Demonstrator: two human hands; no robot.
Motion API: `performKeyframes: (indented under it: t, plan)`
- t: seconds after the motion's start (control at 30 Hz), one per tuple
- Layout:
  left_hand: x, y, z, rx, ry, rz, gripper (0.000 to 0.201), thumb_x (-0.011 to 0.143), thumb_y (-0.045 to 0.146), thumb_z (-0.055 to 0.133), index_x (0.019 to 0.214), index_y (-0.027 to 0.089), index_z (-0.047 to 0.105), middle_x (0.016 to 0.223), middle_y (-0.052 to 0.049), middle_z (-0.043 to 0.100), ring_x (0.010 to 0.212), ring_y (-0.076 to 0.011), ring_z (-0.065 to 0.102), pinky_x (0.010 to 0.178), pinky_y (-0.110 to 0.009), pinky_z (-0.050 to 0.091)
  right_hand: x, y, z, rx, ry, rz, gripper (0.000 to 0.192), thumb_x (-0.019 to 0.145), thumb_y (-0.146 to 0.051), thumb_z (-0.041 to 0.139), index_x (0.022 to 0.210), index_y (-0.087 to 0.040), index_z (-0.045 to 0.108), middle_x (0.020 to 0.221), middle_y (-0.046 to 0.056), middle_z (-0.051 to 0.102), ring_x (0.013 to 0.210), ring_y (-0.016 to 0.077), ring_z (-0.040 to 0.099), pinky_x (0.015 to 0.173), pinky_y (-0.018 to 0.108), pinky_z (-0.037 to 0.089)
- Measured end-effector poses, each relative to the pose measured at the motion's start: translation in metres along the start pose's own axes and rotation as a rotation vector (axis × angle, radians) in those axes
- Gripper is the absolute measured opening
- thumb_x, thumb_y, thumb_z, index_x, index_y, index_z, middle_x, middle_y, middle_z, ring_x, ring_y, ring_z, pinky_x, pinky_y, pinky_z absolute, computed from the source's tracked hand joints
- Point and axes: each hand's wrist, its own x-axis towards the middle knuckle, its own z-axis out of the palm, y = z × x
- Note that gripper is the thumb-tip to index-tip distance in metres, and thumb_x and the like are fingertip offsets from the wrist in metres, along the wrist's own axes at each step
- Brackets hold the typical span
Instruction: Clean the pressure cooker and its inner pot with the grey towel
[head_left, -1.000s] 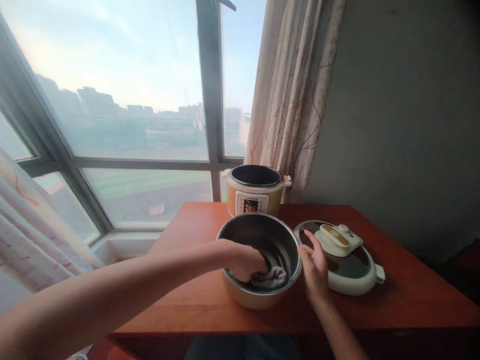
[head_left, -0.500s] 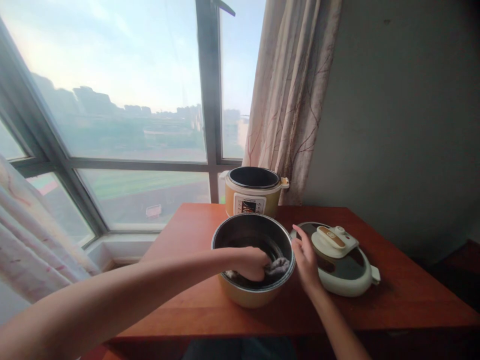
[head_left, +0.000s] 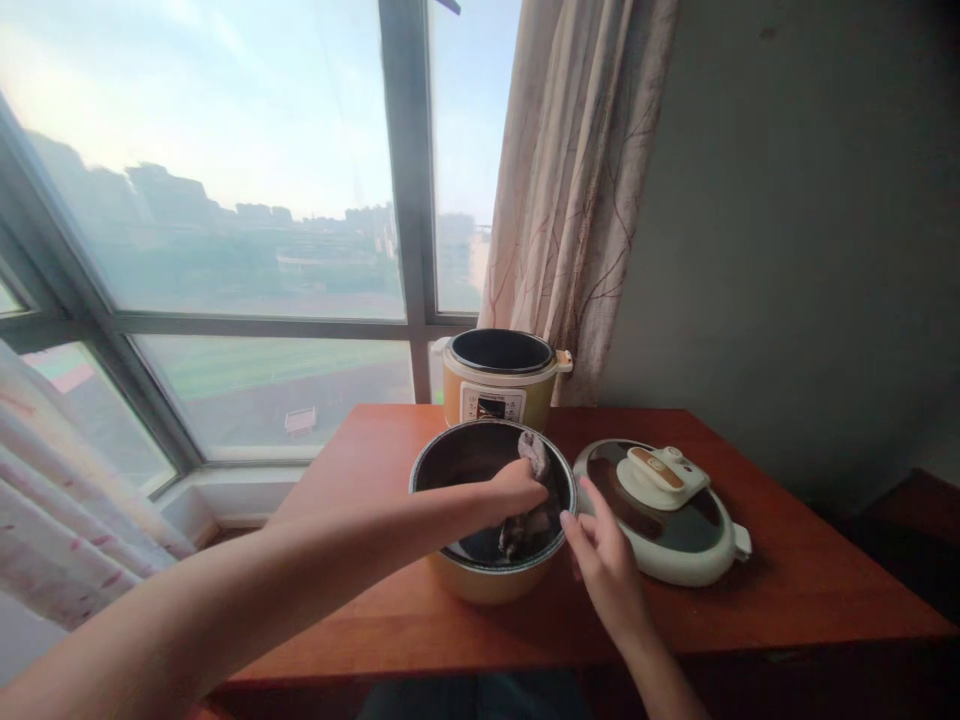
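Observation:
A round inner pot [head_left: 457, 462], dark inside and yellow outside, stands on the red-brown table [head_left: 375, 600] in front of me. My left hand [head_left: 516, 490] reaches into it and grips a grey cloth [head_left: 534, 458], pressing it against the pot's right inner wall; part of the cloth sticks up above the rim. My right hand [head_left: 604, 565] rests against the pot's outer right side, fingers spread, holding nothing.
A yellow and white cooker body [head_left: 499, 385] stands open behind the pot, by the window. Its white lid [head_left: 664, 510] with a dark top lies to the right. A curtain [head_left: 577, 180] hangs behind, and a grey wall [head_left: 810, 240] is on the right.
My left hand has dragged the cloth from the pot's bottom up along the right inner wall. My right hand has slid slightly lower on the pot's side. The view shifted a little.

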Motion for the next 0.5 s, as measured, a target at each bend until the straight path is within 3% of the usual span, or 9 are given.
performKeyframes:
  t: [0.13, 0.27, 0.37, 0.43, 0.5]
  plan:
    - [-0.012, 0.001, -0.005, 0.201, -0.111, 0.093, 0.033, 0.065, 0.012, 0.066, 0.097, 0.012, 0.066, 0.097, -0.01, 0.072, 0.089, -0.025, 0.068, 0.068, -0.026, 0.052, -0.008, -0.003, 0.006, 0.006, -0.052, 0.036, 0.09, 0.079, -0.047, 0.068, 0.153, -0.012, 0.033, 0.06, -0.005, 0.054, 0.052, 0.0172, 0.049, 0.049, 0.028, 0.04]
    - [-0.032, -0.004, -0.029, 0.595, -0.434, 0.32, 0.033, 0.063, 0.006, 0.059, 0.093, 0.016, 0.066, 0.08, -0.003, 0.068, 0.072, -0.0204, 0.063, 0.059, -0.026, 0.047, 0.002, 0.001, 0.002, 0.044, -0.003, 0.047, 0.085, 0.077, -0.041, 0.067, 0.151, -0.012, 0.036, 0.058, -0.006, 0.052, 0.05, 0.0147, 0.043, 0.046, 0.026, 0.033]
    - [-0.039, -0.015, -0.05, 0.711, -0.641, 0.365, 0.035, 0.056, -0.002, 0.054, 0.081, 0.02, 0.065, 0.064, 0.002, 0.06, 0.061, -0.0179, 0.055, 0.054, -0.026, 0.043, 0.006, 0.002, -0.003, 0.09, 0.021, 0.057, 0.084, 0.075, -0.039, 0.067, 0.15, -0.015, 0.038, 0.055, -0.008, 0.048, 0.047, 0.0131, 0.038, 0.045, 0.025, 0.029]
    - [-0.038, -0.021, -0.059, 0.751, -0.699, 0.377, 0.033, 0.052, -0.005, 0.054, 0.069, 0.021, 0.064, 0.056, 0.003, 0.057, 0.057, -0.0182, 0.053, 0.056, -0.027, 0.043, 0.006, 0.002, -0.004, 0.106, 0.022, 0.045, 0.084, 0.075, -0.038, 0.069, 0.15, -0.016, 0.039, 0.054, -0.009, 0.045, 0.048, 0.0128, 0.037, 0.047, 0.025, 0.03]
    - [-0.035, -0.025, -0.063, 0.835, -0.677, 0.424, 0.03, 0.051, -0.005, 0.058, 0.06, 0.022, 0.065, 0.054, 0.002, 0.06, 0.057, -0.0197, 0.055, 0.06, -0.03, 0.046, 0.005, 0.0, -0.005, 0.11, 0.02, 0.027, 0.084, 0.074, -0.037, 0.069, 0.15, -0.015, 0.039, 0.054, -0.009, 0.044, 0.049, 0.0127, 0.037, 0.048, 0.025, 0.031]
